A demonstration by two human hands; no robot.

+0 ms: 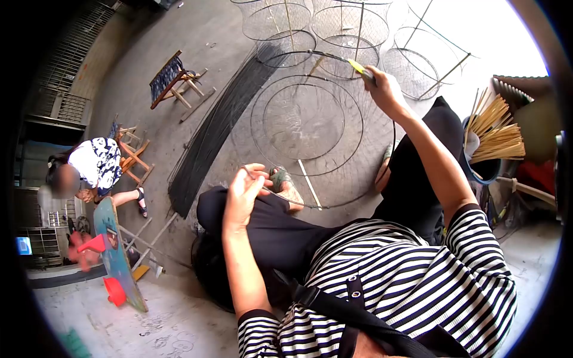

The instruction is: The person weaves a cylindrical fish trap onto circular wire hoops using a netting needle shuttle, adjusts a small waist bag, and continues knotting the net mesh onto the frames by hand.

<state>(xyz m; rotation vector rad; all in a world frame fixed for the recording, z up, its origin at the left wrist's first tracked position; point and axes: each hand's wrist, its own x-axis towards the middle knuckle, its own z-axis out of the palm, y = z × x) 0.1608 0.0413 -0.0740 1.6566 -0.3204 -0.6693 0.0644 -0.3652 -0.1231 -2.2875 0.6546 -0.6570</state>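
Holding a yellow-tipped tool, the right hand has the black net hoop at ten o'clock. I can't tell what the curled left hand holds.

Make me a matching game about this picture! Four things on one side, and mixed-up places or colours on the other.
1. yellow-tipped tool
2. light-brown sticks
3. bundle of dark strips
4. striped shirt

A. lying on the floor
B. black and white
C. in the right hand
D. gathered in a bucket

Pairs: 1-C, 2-D, 3-A, 4-B
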